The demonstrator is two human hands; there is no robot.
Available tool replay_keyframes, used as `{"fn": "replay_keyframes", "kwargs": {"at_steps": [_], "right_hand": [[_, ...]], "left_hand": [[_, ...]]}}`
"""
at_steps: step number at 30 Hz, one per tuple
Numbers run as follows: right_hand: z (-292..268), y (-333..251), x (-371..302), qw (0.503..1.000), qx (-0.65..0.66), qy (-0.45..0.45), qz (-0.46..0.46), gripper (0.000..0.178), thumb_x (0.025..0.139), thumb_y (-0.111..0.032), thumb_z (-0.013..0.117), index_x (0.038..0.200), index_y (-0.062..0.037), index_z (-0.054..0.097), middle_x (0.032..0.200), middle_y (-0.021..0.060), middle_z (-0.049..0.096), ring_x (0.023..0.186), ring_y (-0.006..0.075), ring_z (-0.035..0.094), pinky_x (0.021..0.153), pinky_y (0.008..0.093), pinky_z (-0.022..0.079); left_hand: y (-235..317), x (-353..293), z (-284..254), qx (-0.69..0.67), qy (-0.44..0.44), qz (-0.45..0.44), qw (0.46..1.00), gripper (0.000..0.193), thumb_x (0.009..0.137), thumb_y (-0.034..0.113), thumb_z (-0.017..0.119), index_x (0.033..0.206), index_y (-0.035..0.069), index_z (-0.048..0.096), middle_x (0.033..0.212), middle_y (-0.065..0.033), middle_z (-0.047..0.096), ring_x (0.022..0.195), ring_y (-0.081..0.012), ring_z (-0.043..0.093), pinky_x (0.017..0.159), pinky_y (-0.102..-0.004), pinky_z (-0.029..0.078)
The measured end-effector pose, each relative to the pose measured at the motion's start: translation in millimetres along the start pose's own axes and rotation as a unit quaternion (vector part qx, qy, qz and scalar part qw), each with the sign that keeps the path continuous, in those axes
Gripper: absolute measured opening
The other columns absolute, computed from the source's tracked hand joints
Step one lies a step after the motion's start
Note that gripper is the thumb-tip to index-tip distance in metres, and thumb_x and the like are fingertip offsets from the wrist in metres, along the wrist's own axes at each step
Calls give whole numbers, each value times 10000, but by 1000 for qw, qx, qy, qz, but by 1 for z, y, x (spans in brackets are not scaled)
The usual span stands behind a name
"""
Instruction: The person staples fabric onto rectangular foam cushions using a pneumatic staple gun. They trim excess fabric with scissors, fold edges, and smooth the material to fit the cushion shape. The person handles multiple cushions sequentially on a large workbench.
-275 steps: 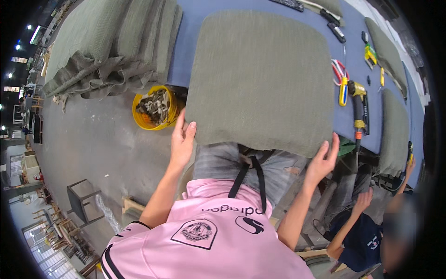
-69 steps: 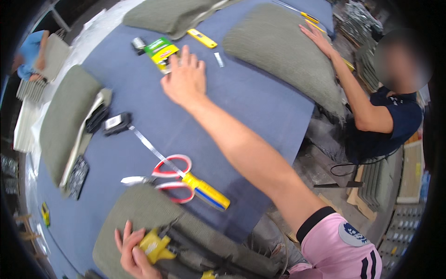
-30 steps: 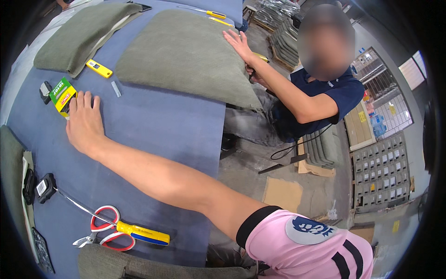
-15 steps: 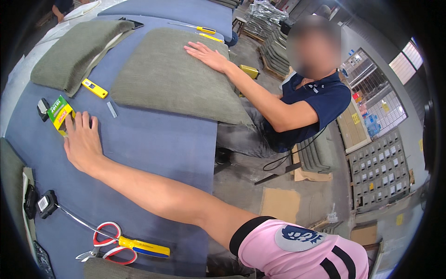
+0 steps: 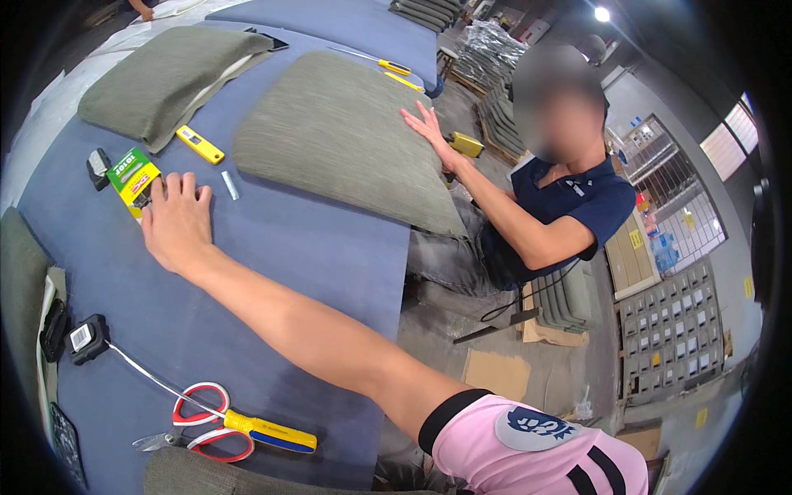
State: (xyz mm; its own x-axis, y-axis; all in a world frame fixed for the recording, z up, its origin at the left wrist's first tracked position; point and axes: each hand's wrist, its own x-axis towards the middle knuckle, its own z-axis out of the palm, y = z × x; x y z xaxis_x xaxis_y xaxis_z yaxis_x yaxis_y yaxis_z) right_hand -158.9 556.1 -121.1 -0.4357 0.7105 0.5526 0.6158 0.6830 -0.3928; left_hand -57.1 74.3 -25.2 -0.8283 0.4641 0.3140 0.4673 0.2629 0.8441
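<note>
My right hand (image 5: pixel 183 227) reaches across the blue-grey tabletop, palm down with the fingers apart. Its index finger and thumb touch the near end of a small green and yellow box (image 5: pixel 132 177), whose end shows something dark. Whether the hand grasps anything there is hard to see; the fingers look spread. My left hand is outside the picture. Close to the fingertips lies a short grey strip (image 5: pixel 230 186), and beyond it a flat yellow tool (image 5: pixel 200 145), perhaps a utility knife. A small black and grey object (image 5: pixel 98 168) stands against the box's far side.
Two olive-grey cushions (image 5: pixel 346 140) (image 5: pixel 165 82) lie farther back. A co-worker's hand (image 5: pixel 429 130) rests on the right one. Nearer me are red-handled shears (image 5: pixel 200 404), a yellow-blue screwdriver (image 5: pixel 272 431) and a black labelled piece (image 5: pixel 87 338). Another yellow-handled screwdriver (image 5: pixel 393 67) lies behind.
The whole view has shifted. My right hand has moved slightly farther forward, to the end of the box. The co-worker's hand has slid rightward toward the cushion's edge.
</note>
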Motion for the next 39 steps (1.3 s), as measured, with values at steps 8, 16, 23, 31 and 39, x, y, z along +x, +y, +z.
{"fn": "replay_keyframes", "kwargs": {"at_steps": [8,16,23,31,39], "right_hand": [[-1,6,10,996,78,-10,44,451,965,-293,742,1299,4,684,1264,153,581,1236,326,514,1004,503,418],[2,5,8,997,65,14,42,375,959,-247,756,1214,21,690,1248,174,575,1216,340,517,986,510,419],[2,9,11,991,123,16,59,333,968,-253,764,1199,-19,714,1255,184,574,1231,350,510,991,513,412],[-4,7,5,997,73,-18,25,346,964,-278,779,1227,-54,771,1302,197,560,1262,376,487,1008,519,409],[14,5,2,997,0,-66,34,599,966,-349,683,1437,21,671,1463,265,596,1449,482,475,1147,641,403]], "left_hand": [[-8,-3,-6,24,-15,15,999,507,1134,342,447,1104,-59,756,1069,-251,807,1073,-420,782,1284,-711,341],[-6,0,-2,16,-5,19,1000,504,1148,348,447,1101,-53,750,1059,-245,800,1066,-410,776,1278,-704,357],[-8,0,-2,16,4,28,999,501,1161,356,454,1103,-48,745,1057,-237,795,1064,-399,768,1274,-697,370],[-13,-8,-1,6,16,38,999,494,1175,363,457,1103,-40,733,1063,-227,788,1067,-385,757,1260,-678,387],[2,-8,-20,7,-62,1,998,466,1177,345,457,1175,-36,724,1225,-276,761,1207,-438,718,1273,-657,345]]}}
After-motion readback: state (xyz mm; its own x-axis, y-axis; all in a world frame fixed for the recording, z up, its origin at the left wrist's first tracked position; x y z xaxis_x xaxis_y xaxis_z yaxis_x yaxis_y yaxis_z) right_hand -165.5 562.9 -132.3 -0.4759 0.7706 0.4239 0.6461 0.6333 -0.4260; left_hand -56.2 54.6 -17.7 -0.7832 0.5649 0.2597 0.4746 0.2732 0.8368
